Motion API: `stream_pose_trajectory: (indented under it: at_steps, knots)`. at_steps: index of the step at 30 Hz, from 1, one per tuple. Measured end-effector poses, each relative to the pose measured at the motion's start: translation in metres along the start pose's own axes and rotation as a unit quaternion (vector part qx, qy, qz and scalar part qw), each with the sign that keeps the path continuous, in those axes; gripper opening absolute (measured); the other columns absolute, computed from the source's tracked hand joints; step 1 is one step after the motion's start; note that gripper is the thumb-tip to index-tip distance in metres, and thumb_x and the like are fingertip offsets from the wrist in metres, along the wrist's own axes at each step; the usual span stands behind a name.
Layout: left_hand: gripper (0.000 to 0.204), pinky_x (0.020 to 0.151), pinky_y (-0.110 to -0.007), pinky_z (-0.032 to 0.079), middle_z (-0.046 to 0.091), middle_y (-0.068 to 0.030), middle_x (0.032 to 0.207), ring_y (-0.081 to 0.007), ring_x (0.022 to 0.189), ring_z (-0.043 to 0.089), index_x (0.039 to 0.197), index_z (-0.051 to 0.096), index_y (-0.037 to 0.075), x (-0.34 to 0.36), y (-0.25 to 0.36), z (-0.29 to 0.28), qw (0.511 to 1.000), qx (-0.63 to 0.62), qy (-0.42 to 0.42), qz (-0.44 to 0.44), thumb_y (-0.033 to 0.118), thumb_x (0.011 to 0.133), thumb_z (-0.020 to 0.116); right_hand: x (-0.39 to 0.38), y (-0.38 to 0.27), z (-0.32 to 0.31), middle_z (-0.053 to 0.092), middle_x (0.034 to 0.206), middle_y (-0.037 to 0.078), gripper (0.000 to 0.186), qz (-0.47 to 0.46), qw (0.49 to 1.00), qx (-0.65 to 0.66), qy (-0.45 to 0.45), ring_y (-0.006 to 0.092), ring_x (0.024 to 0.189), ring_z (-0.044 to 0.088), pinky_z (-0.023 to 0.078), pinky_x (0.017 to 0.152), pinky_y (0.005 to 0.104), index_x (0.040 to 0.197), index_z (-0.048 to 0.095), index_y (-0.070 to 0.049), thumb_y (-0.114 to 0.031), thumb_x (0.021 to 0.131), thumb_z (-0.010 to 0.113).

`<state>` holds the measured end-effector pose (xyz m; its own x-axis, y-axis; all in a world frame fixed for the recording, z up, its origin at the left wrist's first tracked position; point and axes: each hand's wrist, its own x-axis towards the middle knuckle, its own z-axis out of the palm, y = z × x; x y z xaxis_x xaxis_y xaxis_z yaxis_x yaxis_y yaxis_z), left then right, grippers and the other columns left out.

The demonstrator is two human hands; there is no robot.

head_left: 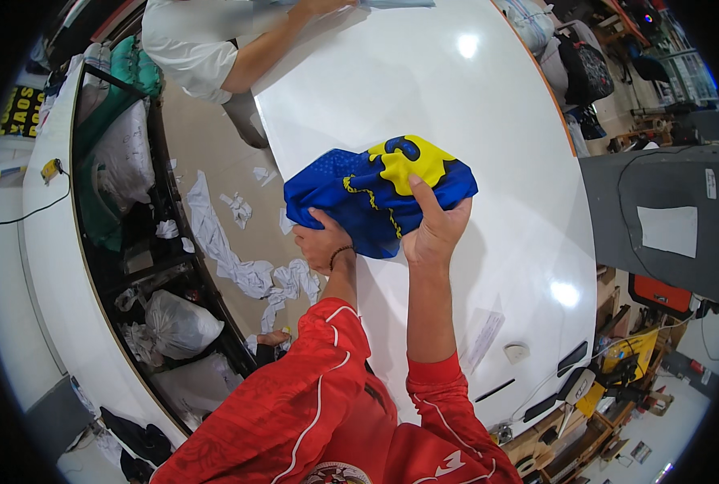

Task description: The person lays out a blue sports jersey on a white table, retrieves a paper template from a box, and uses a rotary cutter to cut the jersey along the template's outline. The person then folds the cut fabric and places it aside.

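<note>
A folded blue garment with a yellow patterned patch (375, 189) lies on the white table (424, 97). My left hand (320, 242), with a dark bracelet at the wrist, grips its near left edge. My right hand (436, 226) clasps the near right side, thumb pressed up over the cloth. Both forearms reach out of red sleeves from the lower edge.
Another person in a white shirt (194, 40) leans on the table's far left end. White paper scraps (238, 258) litter the floor on the left, beside shelves holding filled plastic bags (178, 323). A clear flat bag (482, 339) and small dark items (573, 355) lie near the table's near edge.
</note>
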<state>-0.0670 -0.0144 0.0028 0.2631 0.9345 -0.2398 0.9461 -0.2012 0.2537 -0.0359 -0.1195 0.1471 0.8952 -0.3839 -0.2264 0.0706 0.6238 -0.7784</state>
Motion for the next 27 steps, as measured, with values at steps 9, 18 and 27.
stream_pose_trajectory:
  at_steps: [9, 18, 27]
  knots:
    - [0.065, 0.078, -0.055, 0.054, 0.065, -0.0198, 0.11, -0.0412, 0.097, 0.068, 0.116, 0.054, 0.005, -0.001, 0.002, -0.003, 1.0, 0.005, -0.012, -0.002, 0.066, 0.097, 0.042, -0.002, -0.007, -0.001, 0.063, 0.121, 0.011, 0.057, -0.011, 1.0, 0.01, 0.016, 0.0228, 0.11, 0.064, 0.052, 0.099, 0.0378, 0.129, 0.052, -0.003, 0.013, 0.08, 0.074]
    - [0.073, 0.083, -0.053, 0.053, 0.065, -0.0178, 0.116, -0.0399, 0.1, 0.067, 0.119, 0.056, 0.006, -0.002, -0.004, -0.006, 1.0, -0.028, -0.013, -0.001, 0.073, 0.09, 0.049, 0.0, -0.06, 0.022, 0.061, 0.125, 0.019, 0.056, -0.089, 0.993, 0.062, -0.036, 0.0333, 0.112, 0.066, 0.054, 0.098, 0.0481, 0.138, 0.047, 0.003, 0.015, 0.084, 0.057]
    - [0.074, 0.073, -0.055, 0.054, 0.064, -0.0181, 0.109, -0.039, 0.095, 0.069, 0.118, 0.054, 0.002, 0.002, -0.002, -0.003, 1.0, -0.028, 0.013, -0.004, 0.07, 0.091, 0.05, 0.166, -0.108, 0.204, 0.068, 0.109, 0.013, 0.031, -0.106, 0.975, 0.083, -0.178, 0.0262, 0.098, 0.07, 0.059, 0.086, 0.0399, 0.111, 0.06, 0.003, 0.012, 0.082, 0.061]
